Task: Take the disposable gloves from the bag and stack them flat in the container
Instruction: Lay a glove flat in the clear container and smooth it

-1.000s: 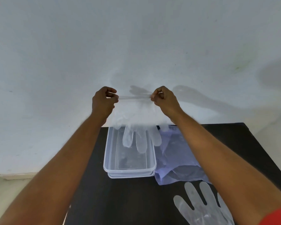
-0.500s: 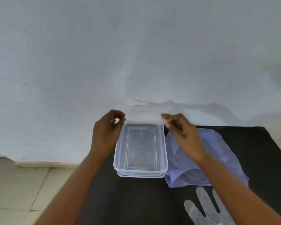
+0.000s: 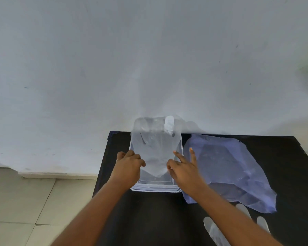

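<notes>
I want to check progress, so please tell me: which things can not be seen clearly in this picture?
- Second glove, head view: the right forearm and the bottom edge cover most of it.
- Bag contents: the bluish film is too cloudy to count gloves inside.
- Container: the glove draped over it hides whether others lie beneath.
- Left hand grip: fingertips blurred.

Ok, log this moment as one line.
phase: laying glove in container | left hand: at cuff | right hand: fingers spread | bag: right of container
</notes>
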